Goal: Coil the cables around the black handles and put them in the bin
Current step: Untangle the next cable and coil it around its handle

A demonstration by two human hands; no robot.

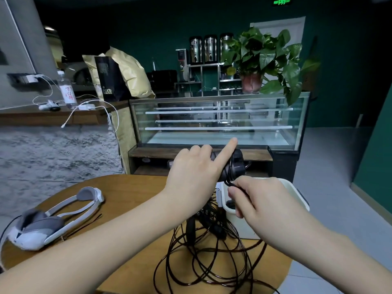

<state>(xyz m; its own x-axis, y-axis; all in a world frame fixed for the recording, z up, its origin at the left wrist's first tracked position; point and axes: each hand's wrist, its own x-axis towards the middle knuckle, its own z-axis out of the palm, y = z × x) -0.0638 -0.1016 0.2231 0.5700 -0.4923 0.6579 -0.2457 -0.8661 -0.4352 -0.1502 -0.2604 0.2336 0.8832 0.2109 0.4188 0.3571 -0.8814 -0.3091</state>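
A dim café room with dark green walls lies behind a round wooden table [131, 194], and a glass display case [218, 122] with a potted plant [265, 58] on top stands beyond it. In the head view, the only one here, a white headset [48, 221] lies on the table's left part, well apart from the work. The left hand [195, 168] is raised above the table, its fingers curled round a black handle [233, 164] with the index finger stretched out straight over it. The right hand [267, 200] pinches the thin dark cable [207, 262] just below the handle, over the near rim of the white bin [297, 194], which stands at the table's right edge. Most of the cable is not yet coiled; it lies in loose loops on the table below both hands, with a second dark piece half hidden among them. The cable looks light, limp and prone to tangle, so feeding it under light tension, pinched close to the handle, seems wise. The handle looks rigid and easy to grip round its middle.
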